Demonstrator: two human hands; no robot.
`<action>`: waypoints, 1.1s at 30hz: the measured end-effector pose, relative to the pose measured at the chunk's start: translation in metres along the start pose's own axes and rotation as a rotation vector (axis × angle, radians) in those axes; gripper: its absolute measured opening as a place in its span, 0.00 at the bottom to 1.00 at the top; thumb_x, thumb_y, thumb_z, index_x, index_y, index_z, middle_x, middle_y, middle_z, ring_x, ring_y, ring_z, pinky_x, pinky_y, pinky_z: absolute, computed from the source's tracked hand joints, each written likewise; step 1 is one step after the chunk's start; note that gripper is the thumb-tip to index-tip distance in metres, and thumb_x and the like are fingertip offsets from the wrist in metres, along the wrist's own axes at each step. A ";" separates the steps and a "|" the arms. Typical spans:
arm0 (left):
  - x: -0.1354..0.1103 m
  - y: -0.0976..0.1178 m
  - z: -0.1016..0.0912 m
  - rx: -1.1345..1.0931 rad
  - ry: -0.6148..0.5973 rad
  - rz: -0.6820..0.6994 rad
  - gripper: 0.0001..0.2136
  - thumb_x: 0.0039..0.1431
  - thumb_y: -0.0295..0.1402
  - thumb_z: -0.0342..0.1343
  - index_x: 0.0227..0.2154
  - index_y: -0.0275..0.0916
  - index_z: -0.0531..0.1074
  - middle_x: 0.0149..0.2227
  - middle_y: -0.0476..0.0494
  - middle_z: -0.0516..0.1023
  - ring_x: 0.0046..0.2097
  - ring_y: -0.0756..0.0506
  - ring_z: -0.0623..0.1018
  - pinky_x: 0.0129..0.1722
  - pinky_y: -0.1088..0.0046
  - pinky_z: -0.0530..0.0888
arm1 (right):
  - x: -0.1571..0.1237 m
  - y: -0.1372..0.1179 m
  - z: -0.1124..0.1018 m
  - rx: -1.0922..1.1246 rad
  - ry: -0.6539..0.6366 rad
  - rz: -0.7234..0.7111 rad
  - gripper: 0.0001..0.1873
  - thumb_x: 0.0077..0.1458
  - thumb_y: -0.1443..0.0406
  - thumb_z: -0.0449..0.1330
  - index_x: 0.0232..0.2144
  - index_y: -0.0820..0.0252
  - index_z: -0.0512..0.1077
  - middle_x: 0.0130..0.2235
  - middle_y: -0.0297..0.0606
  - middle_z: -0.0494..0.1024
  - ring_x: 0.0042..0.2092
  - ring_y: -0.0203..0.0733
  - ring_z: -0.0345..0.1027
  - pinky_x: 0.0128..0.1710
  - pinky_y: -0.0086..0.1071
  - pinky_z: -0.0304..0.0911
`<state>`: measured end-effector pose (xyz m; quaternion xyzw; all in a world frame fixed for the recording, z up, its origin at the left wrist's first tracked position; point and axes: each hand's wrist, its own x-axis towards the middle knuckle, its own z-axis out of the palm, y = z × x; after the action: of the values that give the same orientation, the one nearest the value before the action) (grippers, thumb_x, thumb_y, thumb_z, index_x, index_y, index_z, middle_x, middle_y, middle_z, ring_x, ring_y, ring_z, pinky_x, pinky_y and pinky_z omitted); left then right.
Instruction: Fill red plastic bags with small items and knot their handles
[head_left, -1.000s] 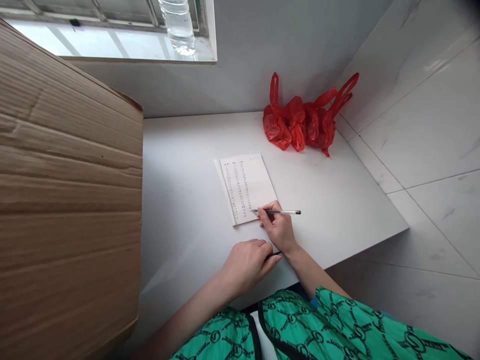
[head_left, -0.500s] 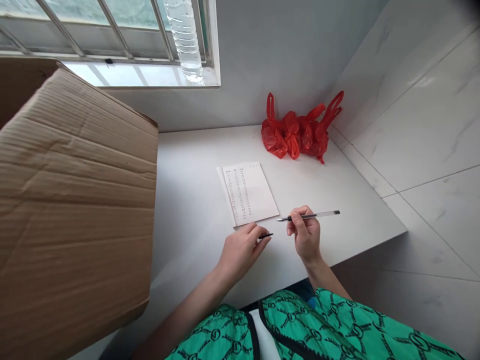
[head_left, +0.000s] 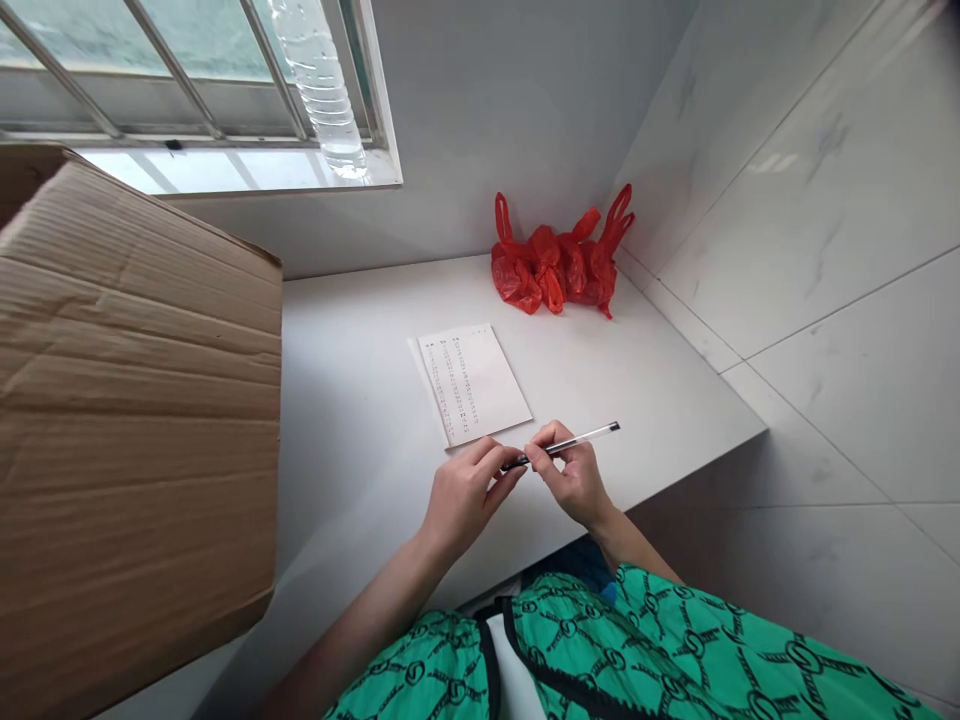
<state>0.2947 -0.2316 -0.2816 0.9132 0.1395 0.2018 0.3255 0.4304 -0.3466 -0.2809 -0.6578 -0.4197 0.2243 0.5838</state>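
Observation:
Between the fingers of my right hand (head_left: 571,478) is a pen (head_left: 583,438) with a clear barrel and a dark end, its tip pointing left. My left hand (head_left: 466,492) pinches a small black pen cap (head_left: 514,463). Both hands meet just above the table's near side, and the pen's tip is at the cap. How deep the tip sits in the cap is hidden by my fingers. Beyond my hands lies a notebook (head_left: 487,375) with columns of handwriting on its page.
A large cardboard box (head_left: 142,420) stands on the left of the white table (head_left: 345,400). Red plastic bags (head_left: 555,268) lie at the back against the wall. On the window sill stands a clear bottle (head_left: 322,90). A tiled wall (head_left: 817,240) borders the right.
My right hand has brought the pen leftward to the cap in my left hand; before, a gap lay between them. The whole view has shifted, so things appear further left.

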 end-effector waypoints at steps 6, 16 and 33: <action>-0.004 0.002 0.005 0.050 -0.055 0.041 0.12 0.70 0.39 0.47 0.41 0.41 0.74 0.34 0.47 0.77 0.33 0.50 0.74 0.32 0.76 0.67 | -0.006 0.007 -0.021 0.122 -0.130 0.088 0.21 0.61 0.49 0.56 0.48 0.55 0.72 0.28 0.30 0.68 0.25 0.33 0.58 0.24 0.28 0.57; -0.007 0.006 0.009 0.113 -0.075 0.104 0.14 0.72 0.38 0.42 0.40 0.38 0.72 0.34 0.46 0.76 0.33 0.49 0.75 0.31 0.74 0.66 | -0.012 0.005 -0.036 0.174 0.383 0.063 0.26 0.66 0.50 0.50 0.21 0.58 0.68 0.18 0.30 0.61 0.18 0.32 0.53 0.17 0.29 0.50; -0.010 -0.002 0.010 0.212 -0.064 0.189 0.16 0.72 0.37 0.40 0.35 0.38 0.71 0.30 0.46 0.75 0.29 0.48 0.73 0.28 0.73 0.64 | -0.013 0.029 -0.033 0.326 0.165 0.199 0.28 0.64 0.46 0.51 0.23 0.59 0.69 0.16 0.28 0.62 0.16 0.31 0.53 0.16 0.26 0.49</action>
<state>0.2901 -0.2393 -0.2923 0.9574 0.0629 0.1866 0.2112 0.4574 -0.3751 -0.3039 -0.6089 -0.2615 0.2912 0.6900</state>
